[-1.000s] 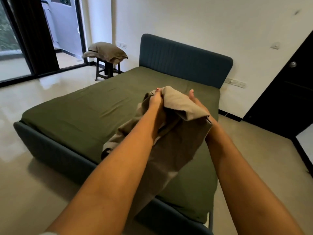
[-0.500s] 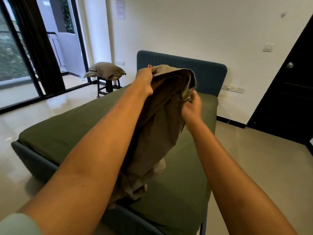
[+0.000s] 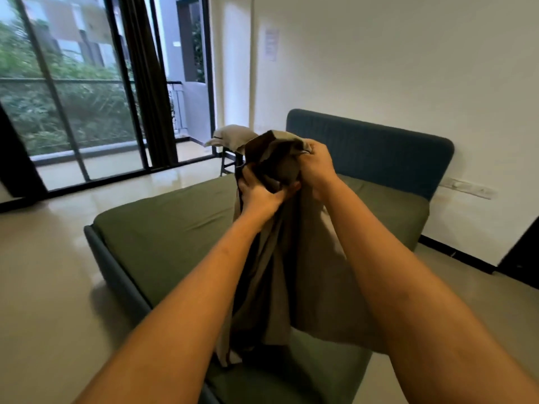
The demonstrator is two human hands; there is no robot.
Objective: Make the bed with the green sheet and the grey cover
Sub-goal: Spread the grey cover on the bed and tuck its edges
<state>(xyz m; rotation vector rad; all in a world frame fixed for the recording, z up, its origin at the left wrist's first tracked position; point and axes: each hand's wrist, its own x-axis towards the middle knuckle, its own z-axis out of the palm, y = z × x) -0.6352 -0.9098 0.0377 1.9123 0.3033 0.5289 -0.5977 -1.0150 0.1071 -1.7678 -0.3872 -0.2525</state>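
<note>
The green sheet (image 3: 175,231) lies smooth over the mattress of a bed with a dark blue headboard (image 3: 379,153). I hold the grey cover (image 3: 315,272) up in front of me, above the bed's near corner, and it hangs down bunched in long folds. My left hand (image 3: 259,193) grips the cloth a little below its top edge. My right hand (image 3: 316,164) grips the top edge, just above and to the right of the left hand. The cover's lower end reaches the sheet.
A stool (image 3: 230,161) with a grey pillow (image 3: 230,137) on it stands left of the headboard. Glass sliding doors (image 3: 73,106) with a dark curtain fill the left wall. Shiny floor surrounds the bed; a dark door (image 3: 522,258) is at the far right.
My left hand has dropped from the cover's top to a lower grip close under my right hand. The right hand now holds the top edge. The view has tilted upward.
</note>
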